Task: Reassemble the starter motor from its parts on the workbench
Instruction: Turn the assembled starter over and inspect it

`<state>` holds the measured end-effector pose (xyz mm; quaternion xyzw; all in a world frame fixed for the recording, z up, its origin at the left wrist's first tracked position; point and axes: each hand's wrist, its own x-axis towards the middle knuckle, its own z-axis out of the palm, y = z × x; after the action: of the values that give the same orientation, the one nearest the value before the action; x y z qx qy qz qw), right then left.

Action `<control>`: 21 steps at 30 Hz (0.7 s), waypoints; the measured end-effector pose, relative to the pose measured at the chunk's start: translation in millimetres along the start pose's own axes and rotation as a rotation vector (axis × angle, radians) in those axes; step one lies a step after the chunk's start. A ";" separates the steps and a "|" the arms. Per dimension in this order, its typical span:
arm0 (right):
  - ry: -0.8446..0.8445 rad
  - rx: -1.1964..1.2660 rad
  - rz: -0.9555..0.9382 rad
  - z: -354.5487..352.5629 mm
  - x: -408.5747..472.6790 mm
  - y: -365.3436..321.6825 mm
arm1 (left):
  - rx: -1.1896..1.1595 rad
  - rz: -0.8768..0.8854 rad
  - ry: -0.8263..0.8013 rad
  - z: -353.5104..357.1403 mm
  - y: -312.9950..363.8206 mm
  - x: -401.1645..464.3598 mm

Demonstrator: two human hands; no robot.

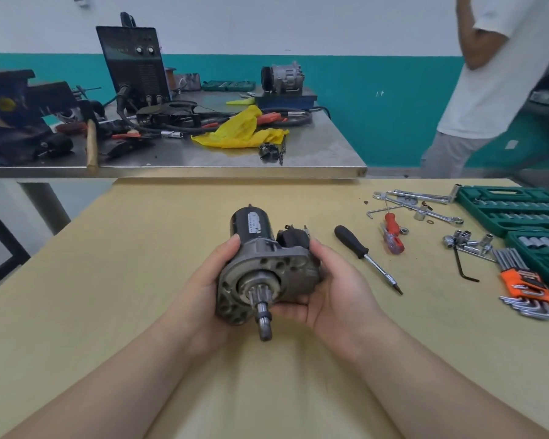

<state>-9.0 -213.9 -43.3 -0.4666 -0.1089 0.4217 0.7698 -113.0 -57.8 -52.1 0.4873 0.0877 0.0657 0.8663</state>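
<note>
The starter motor (260, 264) is held above the middle of the yellow workbench (124, 264). Its black cylindrical body points away from me, and its grey nose housing and splined shaft point toward me. My left hand (203, 289) grips the left side of the housing, thumb on top. My right hand (333, 289) cups the right side and underside, below the black solenoid. Both hands are closed on the motor.
A black-handled screwdriver (366, 258), a red screwdriver (393, 231), wrenches (425, 204), loose sockets (469, 242) and hex keys (526, 289) lie to the right, with green socket cases (514, 207) beyond. A cluttered steel table (314, 153) stands behind. A person (476, 90) stands at back right.
</note>
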 end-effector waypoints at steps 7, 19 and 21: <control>-0.033 -0.036 0.018 -4.4 2.2 0.1 | -0.168 -0.133 0.066 -6.6 3.1 1.9; -0.135 -0.233 -0.116 -4.6 9.0 6.0 | -0.270 -0.133 0.121 -17.5 -1.3 5.2; -0.161 -0.279 -0.180 1.6 6.4 8.2 | -0.323 -0.103 0.133 -20.6 -2.0 7.2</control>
<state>-10.4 -206.4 -50.5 -0.5221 -0.2689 0.3678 0.7210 -110.4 -40.2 -65.0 0.3313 0.1582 0.0664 0.9278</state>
